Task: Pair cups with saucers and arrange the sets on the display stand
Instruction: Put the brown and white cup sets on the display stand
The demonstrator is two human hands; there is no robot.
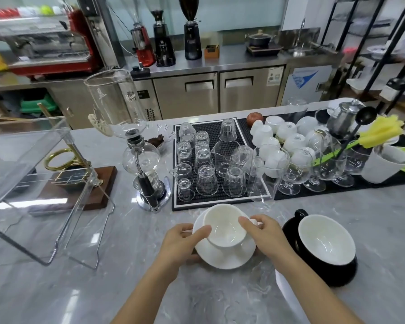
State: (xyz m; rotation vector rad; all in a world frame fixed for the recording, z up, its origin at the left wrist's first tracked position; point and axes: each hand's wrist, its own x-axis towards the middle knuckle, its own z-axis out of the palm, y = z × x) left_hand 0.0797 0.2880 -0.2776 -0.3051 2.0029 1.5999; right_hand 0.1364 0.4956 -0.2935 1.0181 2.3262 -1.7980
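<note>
Nearest the camera, a white cup [225,226] is held tilted on a white saucer [225,256] over the grey marble counter [56,288]: the left hand [182,244] is curled round the saucer's left edge with its thumb laid against the cup's wall, and the right hand [264,235] pinches the cup at its right side, where the handle seems to sit (mostly hidden by the fingers). One pairing is thus judged nearly made but not yet settled flat. Just right of it, a second set stands finished: one black cup [323,242] with a white inside on one black saucer [344,274]. Two sets are counted, then, and neither has been placed. To the left, the clear acrylic display stand [33,183] holds no cups as far as can be seen, so the arranging is left entirely. Farther back, upturned white cups [288,136], roughly a dozen, are heaped on a black mat [337,185]; their saucers are not seen.
</note>
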